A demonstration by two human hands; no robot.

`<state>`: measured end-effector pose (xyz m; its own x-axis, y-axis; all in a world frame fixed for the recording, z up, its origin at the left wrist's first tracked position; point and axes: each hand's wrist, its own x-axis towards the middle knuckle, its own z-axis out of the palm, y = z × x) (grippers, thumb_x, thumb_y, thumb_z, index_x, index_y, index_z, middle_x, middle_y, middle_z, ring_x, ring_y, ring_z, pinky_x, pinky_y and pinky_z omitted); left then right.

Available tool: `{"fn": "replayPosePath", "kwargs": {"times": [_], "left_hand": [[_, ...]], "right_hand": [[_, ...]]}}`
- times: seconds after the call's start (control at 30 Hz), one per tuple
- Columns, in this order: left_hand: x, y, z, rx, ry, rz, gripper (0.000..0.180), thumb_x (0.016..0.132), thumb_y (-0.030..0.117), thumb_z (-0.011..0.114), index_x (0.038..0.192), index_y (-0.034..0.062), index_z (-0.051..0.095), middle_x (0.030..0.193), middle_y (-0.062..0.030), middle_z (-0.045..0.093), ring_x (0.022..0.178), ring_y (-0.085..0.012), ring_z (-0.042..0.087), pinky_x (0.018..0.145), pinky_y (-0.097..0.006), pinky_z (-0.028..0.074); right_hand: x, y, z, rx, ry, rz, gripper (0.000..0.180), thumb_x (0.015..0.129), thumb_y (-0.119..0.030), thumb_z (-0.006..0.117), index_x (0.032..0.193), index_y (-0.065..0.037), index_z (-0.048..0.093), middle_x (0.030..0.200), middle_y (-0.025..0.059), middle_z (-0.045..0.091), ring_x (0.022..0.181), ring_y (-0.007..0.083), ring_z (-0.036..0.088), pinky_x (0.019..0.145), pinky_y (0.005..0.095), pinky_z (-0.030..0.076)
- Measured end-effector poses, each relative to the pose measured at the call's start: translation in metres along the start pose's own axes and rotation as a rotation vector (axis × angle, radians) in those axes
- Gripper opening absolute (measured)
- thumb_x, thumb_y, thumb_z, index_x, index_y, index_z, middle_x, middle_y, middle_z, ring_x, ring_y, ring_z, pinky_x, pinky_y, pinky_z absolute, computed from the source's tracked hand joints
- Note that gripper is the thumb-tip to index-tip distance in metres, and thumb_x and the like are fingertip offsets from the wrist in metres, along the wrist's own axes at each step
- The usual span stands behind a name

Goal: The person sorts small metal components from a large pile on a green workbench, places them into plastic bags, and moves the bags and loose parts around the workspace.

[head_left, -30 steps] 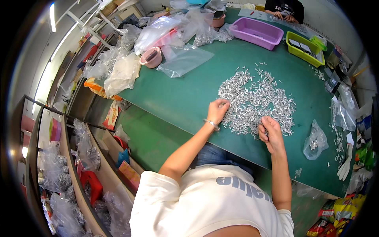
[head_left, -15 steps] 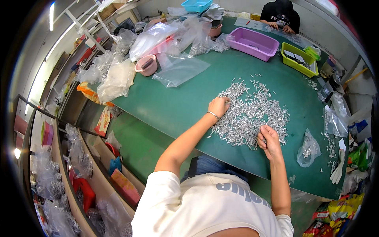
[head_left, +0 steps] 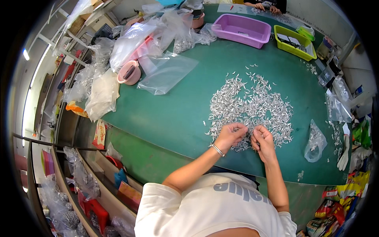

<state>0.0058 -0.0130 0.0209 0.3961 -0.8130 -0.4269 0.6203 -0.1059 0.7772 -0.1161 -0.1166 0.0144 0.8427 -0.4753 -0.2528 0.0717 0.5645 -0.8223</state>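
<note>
A wide pile of small, curved silver metal pieces [head_left: 256, 102] is spread over the green table [head_left: 169, 114]. At the pile's near edge my left hand [head_left: 231, 136], with a bracelet on its wrist, has its thumb and fingertips pinched together. Close beside it, almost fingertip to fingertip, my right hand [head_left: 263, 143] is curled with thumb against fingers. Whatever sits between the fingertips of either hand is too small to make out. A clear plastic bag [head_left: 315, 142] with a few silver pieces in it lies to the right of the pile.
A purple basin [head_left: 242, 31] and a yellow-green basket [head_left: 294, 42] stand at the back. Clear bags [head_left: 167, 73] and a pink pot [head_left: 129, 73] lie at the left. A white glove [head_left: 343, 156] rests by the right edge. Another person's hands [head_left: 266, 8] work at the far end.
My left hand has come from the pile's left side toward me and right, up to my right hand, with its fingers now pinched. The view has tilted down a little.
</note>
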Motion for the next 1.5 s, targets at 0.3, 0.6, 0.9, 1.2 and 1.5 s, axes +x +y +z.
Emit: {"fn": "replayPosePath", "kwargs": {"times": [0.3, 0.6, 0.9, 1.2, 1.5], "left_hand": [[0.004, -0.001, -0.023, -0.126, -0.145, -0.101, 0.013, 0.086, 0.013, 0.056, 0.093, 0.002, 0.055, 0.072, -0.0003, 0.053, 0.05, -0.002, 0.035, 0.042, -0.015, 0.025], [0.01, 0.015, -0.029, 0.488, -0.154, 0.373, 0.011, 0.08, 0.01, 0.063, 0.085, 0.0004, 0.06, 0.073, -0.0022, 0.06, 0.065, -0.0063, 0.052, 0.058, -0.021, 0.042], [0.016, 0.015, -0.019, 0.394, -0.142, 0.389, 0.014, 0.078, 0.009, 0.065, 0.087, -0.0002, 0.06, 0.076, -0.0025, 0.061, 0.073, -0.007, 0.054, 0.065, -0.021, 0.044], [0.022, 0.01, -0.012, 0.208, -0.195, 0.193, 0.012, 0.086, 0.012, 0.056, 0.092, 0.0016, 0.055, 0.068, -0.0011, 0.054, 0.05, -0.0033, 0.04, 0.039, -0.016, 0.027], [0.035, 0.0, 0.008, -0.296, -0.077, -0.462, 0.026, 0.092, 0.032, 0.043, 0.095, 0.0077, 0.054, 0.079, -0.003, 0.055, 0.06, -0.0105, 0.05, 0.044, -0.02, 0.038]], "right_hand": [[0.009, 0.012, 0.022, -0.266, 0.096, -0.145, 0.01, 0.09, -0.01, 0.048, 0.091, -0.001, 0.048, 0.069, 0.0016, 0.049, 0.046, 0.0033, 0.039, 0.04, 0.0172, 0.028], [0.012, 0.0, 0.034, -0.24, 0.069, -0.012, 0.019, 0.092, -0.017, 0.042, 0.101, -0.002, 0.048, 0.067, 0.0034, 0.05, 0.045, 0.0052, 0.04, 0.039, 0.019, 0.028], [0.013, 0.004, 0.023, 0.329, 0.148, 0.104, 0.021, 0.09, -0.016, 0.037, 0.098, -0.001, 0.049, 0.067, 0.0076, 0.051, 0.043, 0.011, 0.042, 0.035, 0.0213, 0.027], [0.01, 0.0, 0.016, 0.306, 0.157, 0.093, 0.024, 0.093, -0.021, 0.037, 0.096, -0.001, 0.051, 0.07, 0.007, 0.052, 0.044, 0.0099, 0.042, 0.035, 0.0204, 0.026], [0.003, -0.012, 0.017, -0.795, 0.159, -0.304, 0.019, 0.087, -0.007, 0.049, 0.104, 0.0, 0.054, 0.081, 0.011, 0.06, 0.059, 0.0192, 0.057, 0.053, 0.0262, 0.044]]}}
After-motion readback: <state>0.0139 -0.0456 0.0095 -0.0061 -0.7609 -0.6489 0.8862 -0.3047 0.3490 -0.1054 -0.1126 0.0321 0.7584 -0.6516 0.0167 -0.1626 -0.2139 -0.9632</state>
